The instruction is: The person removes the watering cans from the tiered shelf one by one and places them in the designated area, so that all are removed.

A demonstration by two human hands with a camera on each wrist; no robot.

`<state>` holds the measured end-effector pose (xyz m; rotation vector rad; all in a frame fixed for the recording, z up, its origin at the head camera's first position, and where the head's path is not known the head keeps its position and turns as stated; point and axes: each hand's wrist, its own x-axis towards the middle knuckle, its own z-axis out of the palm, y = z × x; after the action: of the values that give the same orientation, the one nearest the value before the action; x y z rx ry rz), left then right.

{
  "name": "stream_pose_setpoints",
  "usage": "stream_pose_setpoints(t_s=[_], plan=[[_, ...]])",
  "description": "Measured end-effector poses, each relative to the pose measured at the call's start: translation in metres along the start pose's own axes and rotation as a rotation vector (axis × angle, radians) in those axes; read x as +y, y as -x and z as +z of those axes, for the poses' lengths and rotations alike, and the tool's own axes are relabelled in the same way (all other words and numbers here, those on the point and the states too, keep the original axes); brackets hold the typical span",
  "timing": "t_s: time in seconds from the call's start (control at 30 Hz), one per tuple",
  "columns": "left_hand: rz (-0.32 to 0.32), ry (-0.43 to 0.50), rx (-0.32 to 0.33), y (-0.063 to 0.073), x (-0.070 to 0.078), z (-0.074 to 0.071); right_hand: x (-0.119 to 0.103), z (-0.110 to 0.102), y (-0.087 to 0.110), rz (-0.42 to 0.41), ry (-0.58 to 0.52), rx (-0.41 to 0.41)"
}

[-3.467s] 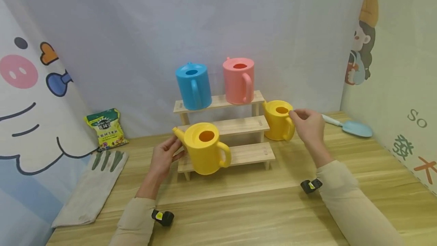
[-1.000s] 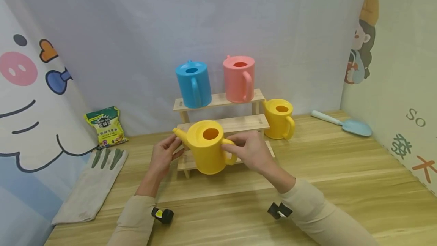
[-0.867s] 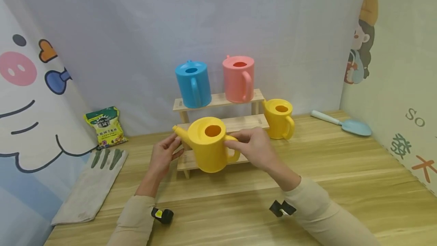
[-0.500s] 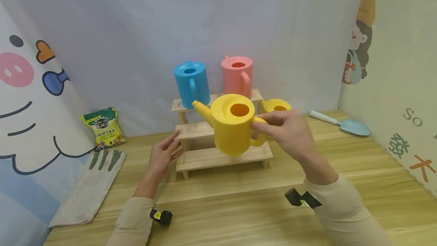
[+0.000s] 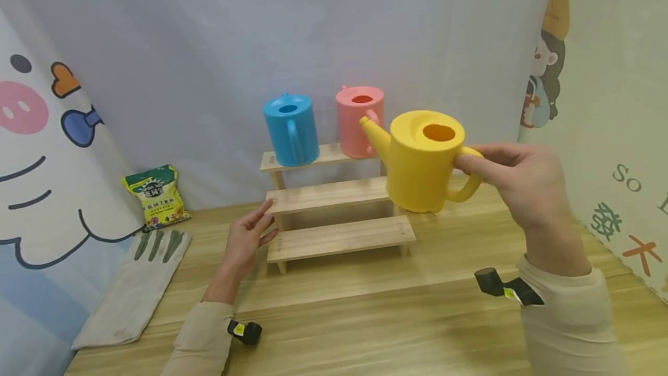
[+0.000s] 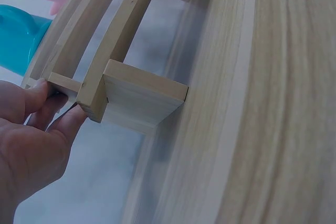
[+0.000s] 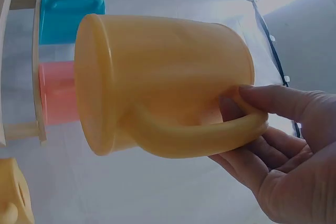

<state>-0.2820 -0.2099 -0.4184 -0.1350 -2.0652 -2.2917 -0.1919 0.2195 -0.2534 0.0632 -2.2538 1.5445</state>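
Observation:
My right hand [image 5: 532, 181] grips the handle of a yellow watering can [image 5: 417, 167], held upright in the air right of the wooden tiered stand [image 5: 341, 238]. Its spout points left; the right wrist view shows fingers curled round the handle. My left hand [image 5: 249, 239] pinches the left end of the stand's middle shelf, thumb on top and fingers below in the left wrist view. On the top shelf stand a blue watering can [image 5: 292, 132] and a pink watering can [image 5: 355, 126], the pink one partly covered by the held can.
A second yellow watering can [image 7: 13, 192] shows in the right wrist view, hidden in the head view. At left lie a yellow-green bag [image 5: 158, 197] and a pale glove [image 5: 133, 289] on the wooden table [image 5: 365, 329]. A grey curtain [image 5: 209, 45] hangs behind.
My right hand has come to the yellow can's handle, then lifted it off the stand, up and to the right. The trowel has gone from view behind my right hand. The left hand stays put.

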Motion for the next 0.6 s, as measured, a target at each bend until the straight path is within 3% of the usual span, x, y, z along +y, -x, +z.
stream_pose_setpoints(t_s=[0.27,0.6], plan=[[0.002,0.003,0.007,0.0,-0.001,0.0,0.009,-0.022,-0.011,0.053,0.02,0.112],[0.001,-0.006,0.001,0.0,-0.001,0.0,0.031,-0.038,-0.029,0.148,0.042,0.156]])
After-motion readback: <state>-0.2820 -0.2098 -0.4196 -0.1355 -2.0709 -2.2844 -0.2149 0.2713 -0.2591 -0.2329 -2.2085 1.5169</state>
